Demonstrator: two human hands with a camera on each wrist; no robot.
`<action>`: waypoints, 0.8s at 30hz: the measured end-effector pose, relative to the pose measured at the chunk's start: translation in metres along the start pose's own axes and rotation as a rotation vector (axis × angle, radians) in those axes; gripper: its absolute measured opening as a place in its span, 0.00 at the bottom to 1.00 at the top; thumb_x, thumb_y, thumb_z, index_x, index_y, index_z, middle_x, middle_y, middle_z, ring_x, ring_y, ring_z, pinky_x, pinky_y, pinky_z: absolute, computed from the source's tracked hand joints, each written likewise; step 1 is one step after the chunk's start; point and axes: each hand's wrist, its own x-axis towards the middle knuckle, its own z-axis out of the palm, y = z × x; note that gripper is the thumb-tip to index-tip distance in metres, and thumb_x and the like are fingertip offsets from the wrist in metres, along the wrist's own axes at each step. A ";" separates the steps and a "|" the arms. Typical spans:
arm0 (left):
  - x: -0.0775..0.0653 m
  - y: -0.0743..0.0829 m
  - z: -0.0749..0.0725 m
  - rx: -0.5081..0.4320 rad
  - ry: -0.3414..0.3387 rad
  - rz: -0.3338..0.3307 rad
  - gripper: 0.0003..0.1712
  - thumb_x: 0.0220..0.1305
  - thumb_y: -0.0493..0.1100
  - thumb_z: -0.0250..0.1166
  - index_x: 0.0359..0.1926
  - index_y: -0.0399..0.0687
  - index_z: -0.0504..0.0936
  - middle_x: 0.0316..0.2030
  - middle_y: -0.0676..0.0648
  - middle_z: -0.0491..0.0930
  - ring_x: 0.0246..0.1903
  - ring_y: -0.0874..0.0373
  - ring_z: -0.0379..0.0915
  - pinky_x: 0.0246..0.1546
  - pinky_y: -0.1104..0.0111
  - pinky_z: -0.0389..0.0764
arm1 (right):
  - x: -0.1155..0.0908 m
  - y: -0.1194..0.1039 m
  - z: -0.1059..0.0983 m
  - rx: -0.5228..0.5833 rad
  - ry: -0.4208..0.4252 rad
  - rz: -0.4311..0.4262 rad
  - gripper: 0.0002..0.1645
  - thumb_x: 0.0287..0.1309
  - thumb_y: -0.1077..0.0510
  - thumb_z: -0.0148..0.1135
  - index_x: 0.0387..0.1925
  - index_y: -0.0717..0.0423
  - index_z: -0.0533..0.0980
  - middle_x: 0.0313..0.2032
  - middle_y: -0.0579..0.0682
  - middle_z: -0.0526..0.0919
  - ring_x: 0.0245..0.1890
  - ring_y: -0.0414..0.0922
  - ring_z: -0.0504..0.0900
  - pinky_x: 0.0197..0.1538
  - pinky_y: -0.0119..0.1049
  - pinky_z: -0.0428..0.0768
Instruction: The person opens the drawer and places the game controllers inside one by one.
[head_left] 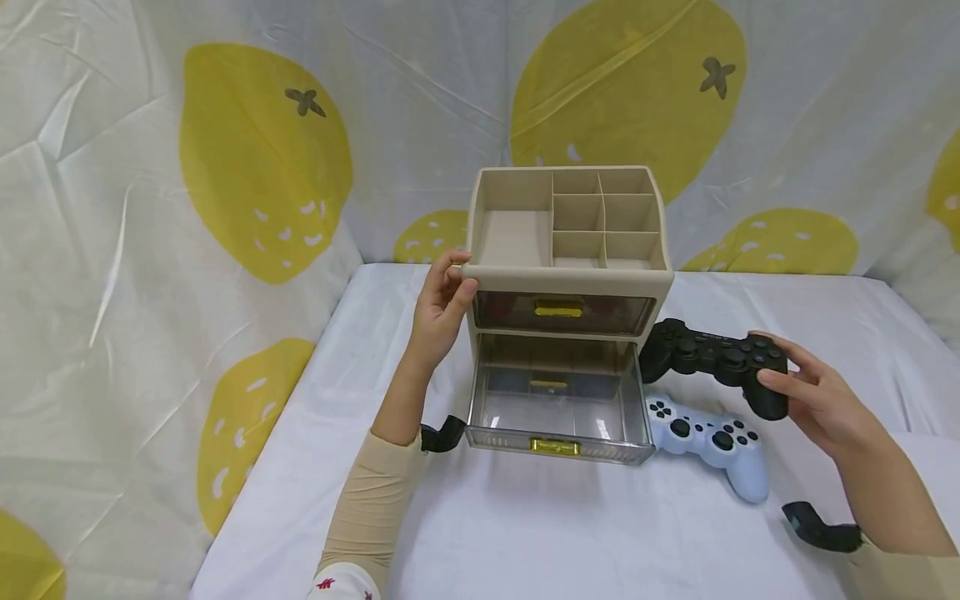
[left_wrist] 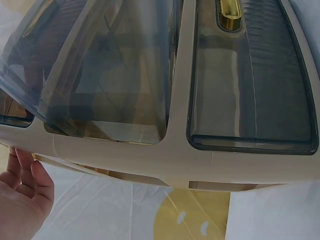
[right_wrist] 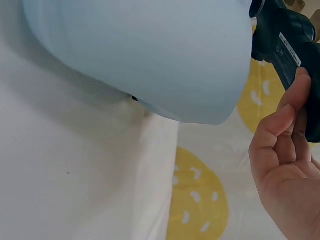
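A beige desktop drawer organizer point(head_left: 570, 278) stands on the white cloth, its middle drawer point(head_left: 555, 417) pulled out. That see-through drawer has a gold handle, and nothing shows inside it. My left hand point(head_left: 444, 312) grips the organizer's upper left edge, thumb on the front and fingers at the side. In my right hand point(head_left: 825, 400) is a black game controller point(head_left: 708, 354), pinched by its right grip between thumb and fingers. It is held just right of the organizer, above a light blue game controller point(head_left: 708, 437) that lies beside the open drawer.
The organizer's top has one large compartment point(head_left: 517, 233) and several small ones. Above the open drawer, a dark upper drawer point(head_left: 517, 312) is closed. A white curtain point(head_left: 420, 100) with yellow lemons hangs behind. Black wrist mounts point(head_left: 821, 529) stick out near both hands.
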 end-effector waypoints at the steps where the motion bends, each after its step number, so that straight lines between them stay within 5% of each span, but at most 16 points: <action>1: 0.000 0.000 0.000 0.003 0.001 -0.001 0.34 0.67 0.61 0.59 0.57 0.38 0.64 0.30 0.53 0.68 0.30 0.59 0.63 0.35 0.69 0.65 | -0.001 -0.001 0.000 0.012 -0.007 -0.010 0.30 0.68 0.73 0.44 0.63 0.46 0.72 0.51 0.46 0.79 0.42 0.42 0.84 0.43 0.31 0.79; 24: 0.000 0.002 0.000 0.009 0.002 -0.010 0.35 0.67 0.62 0.59 0.57 0.37 0.64 0.29 0.52 0.68 0.30 0.59 0.63 0.34 0.69 0.65 | -0.022 -0.008 0.005 0.159 -0.183 -0.140 0.29 0.70 0.72 0.37 0.70 0.59 0.61 0.59 0.54 0.72 0.46 0.50 0.82 0.47 0.37 0.80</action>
